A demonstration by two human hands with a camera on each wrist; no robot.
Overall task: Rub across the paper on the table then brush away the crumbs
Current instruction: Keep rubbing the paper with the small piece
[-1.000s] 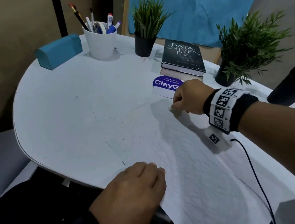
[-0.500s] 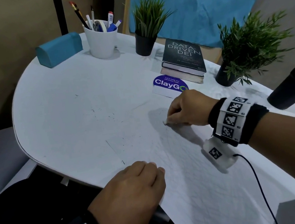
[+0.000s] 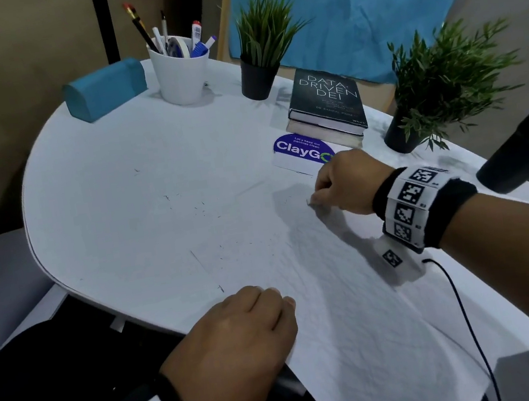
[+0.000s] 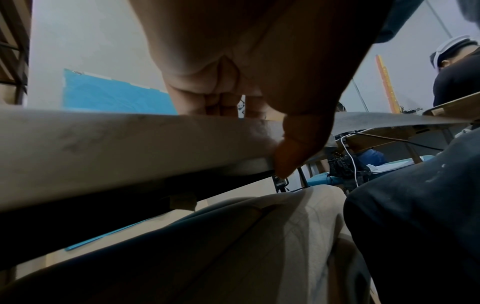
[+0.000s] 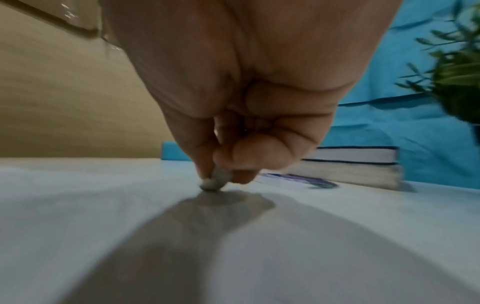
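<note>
Left hand (image 3: 238, 336) flat, fingers pressing near edge of big white wrinkled paper (image 3: 356, 306) on round white table (image 3: 102, 189). Right hand (image 3: 345, 182) further up paper, pinching small grey-white eraser (image 5: 215, 181), tip touching paper. Behind: purple "ClayGo" card (image 3: 301, 154), black book (image 3: 327, 103) "DATA-DRIVEN DEI".

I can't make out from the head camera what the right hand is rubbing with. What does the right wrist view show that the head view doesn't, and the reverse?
Only the right wrist view shows the small grey eraser pinched between thumb and fingertips, its tip on the paper. Only the head view shows the left hand resting on the paper's near edge, the dark crumbs scattered on the table, and the white pen cup. Both show the right hand, the stacked books and the ClayGo card.
</note>
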